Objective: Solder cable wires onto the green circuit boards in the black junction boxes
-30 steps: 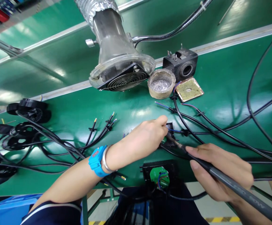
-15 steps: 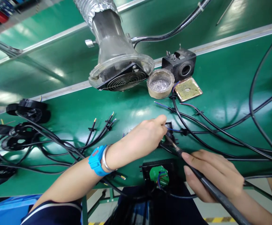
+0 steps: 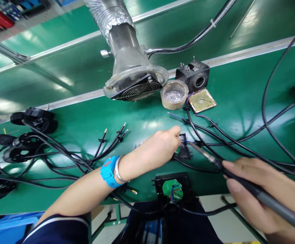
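My left hand (image 3: 160,145), closed in a pinch, is over a black finned housing (image 3: 185,154) whose green board is mostly hidden behind the fingers. A thin blue wire (image 3: 186,140) runs from those fingertips to a black cable with a grommet. My right hand (image 3: 277,183) grips a soldering iron (image 3: 254,193) by its dark handle. The iron's metal shaft points left, with its tip near the blue wire and the housing's right side; exact contact is unclear. Closer to me, a second finned housing holds a round green circuit board (image 3: 172,189) with blue and red wires.
Beyond my hands stand a bowl of solder-like metal (image 3: 174,95), a yellowish sponge tray (image 3: 202,101) and a black iron holder (image 3: 193,76). A fume extractor (image 3: 137,81) hangs over the bench. Black cables (image 3: 239,142) cross on the right; cabled round black parts (image 3: 26,145) lie left.
My right hand has drawn the soldering iron back to the right, away from the housing and my left fingers. My left hand keeps its pinch in nearly the same place.
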The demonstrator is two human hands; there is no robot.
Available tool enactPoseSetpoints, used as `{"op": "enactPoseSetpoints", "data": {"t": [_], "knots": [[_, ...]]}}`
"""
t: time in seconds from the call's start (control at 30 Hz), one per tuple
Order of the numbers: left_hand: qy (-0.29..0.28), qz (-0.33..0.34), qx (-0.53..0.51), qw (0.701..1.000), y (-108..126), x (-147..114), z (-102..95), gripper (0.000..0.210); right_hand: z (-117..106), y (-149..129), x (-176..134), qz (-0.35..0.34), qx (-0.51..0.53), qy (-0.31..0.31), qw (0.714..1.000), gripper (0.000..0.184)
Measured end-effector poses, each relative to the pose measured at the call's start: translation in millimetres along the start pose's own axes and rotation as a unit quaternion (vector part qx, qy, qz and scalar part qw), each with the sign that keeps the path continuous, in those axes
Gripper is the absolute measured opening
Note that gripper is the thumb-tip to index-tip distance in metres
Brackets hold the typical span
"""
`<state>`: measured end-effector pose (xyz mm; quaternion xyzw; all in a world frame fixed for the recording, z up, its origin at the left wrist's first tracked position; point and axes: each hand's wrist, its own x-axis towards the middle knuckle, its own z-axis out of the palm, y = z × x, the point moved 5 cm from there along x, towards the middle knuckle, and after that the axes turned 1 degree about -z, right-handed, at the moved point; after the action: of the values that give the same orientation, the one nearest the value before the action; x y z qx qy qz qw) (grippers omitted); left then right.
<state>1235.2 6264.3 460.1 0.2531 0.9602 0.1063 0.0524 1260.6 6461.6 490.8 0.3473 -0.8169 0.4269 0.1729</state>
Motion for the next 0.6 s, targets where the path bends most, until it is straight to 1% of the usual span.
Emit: {"op": "enactPoseSetpoints", "data": {"t": [0.07, 0.1, 0.13, 0.17, 0.23, 0.27, 0.3, 0.33, 0.37, 0.4, 0.43, 0.5, 0.53, 0.57, 0.6], "knots": [[0.000, 0.003, 0.010, 1.000, -1, 0, 0.3, 0.017, -7, 5, 21, 0.043, -0.022, 0.027, 0.998, 0.031], [-0.001, 0.006, 0.015, 1.000, -1, 0, 0.6, 0.017, -8, 9, 34, 0.051, -0.036, 0.043, 0.997, 0.028], [-0.003, 0.009, 0.018, 1.000, -1, 1, 0.9, 0.017, -7, 14, 47, 0.044, -0.051, 0.060, 0.996, 0.026], [-0.005, 0.009, 0.021, 1.000, -1, 1, 1.4, 0.018, -3, 18, 61, 0.021, -0.061, 0.080, 0.995, 0.027], [-0.008, 0.004, 0.026, 1.000, -2, 3, 2.3, 0.019, 9, 31, 86, -0.039, -0.063, 0.094, 0.993, 0.031], [-0.009, 0.001, 0.029, 1.000, -2, 4, 2.5, 0.019, 19, 40, 96, -0.056, -0.053, 0.064, 0.995, 0.033], [-0.011, -0.001, 0.031, 0.999, -2, 4, 2.7, 0.020, 29, 50, 104, -0.054, -0.045, 0.014, 0.997, 0.033], [-0.013, -0.004, 0.033, 0.999, -2, 5, 2.7, 0.020, 36, 61, 110, -0.038, -0.034, -0.026, 0.998, 0.032], [-0.014, -0.005, 0.032, 0.999, -2, 5, 2.6, 0.020, 40, 71, 113, -0.014, -0.022, -0.049, 0.998, 0.030], [-0.013, -0.004, 0.029, 0.999, -1, 5, 2.2, 0.020, 38, 81, 115, 0.014, -0.007, -0.039, 0.999, 0.027], [-0.012, -0.003, 0.026, 1.000, -1, 5, 1.7, 0.020, 31, 90, 116, 0.042, 0.011, 0.004, 0.999, 0.025], [-0.011, 0.000, 0.023, 1.000, 0, 4, 1.0, 0.021, 14, 106, 116, 0.084, 0.047, 0.116, 0.989, 0.021], [-0.010, 0.001, 0.025, 1.000, 0, 4, 0.7, 0.021, 9, 111, 117, 0.097, 0.059, 0.153, 0.982, 0.019], [-0.010, 0.002, 0.027, 1.000, 0, 4, 0.6, 0.021, 7, 116, 119, 0.106, 0.064, 0.170, 0.977, 0.018], [-0.010, 0.001, 0.031, 0.999, 0, 4, 0.5, 0.021, 7, 119, 123, 0.113, 0.065, 0.175, 0.976, 0.017]]}}
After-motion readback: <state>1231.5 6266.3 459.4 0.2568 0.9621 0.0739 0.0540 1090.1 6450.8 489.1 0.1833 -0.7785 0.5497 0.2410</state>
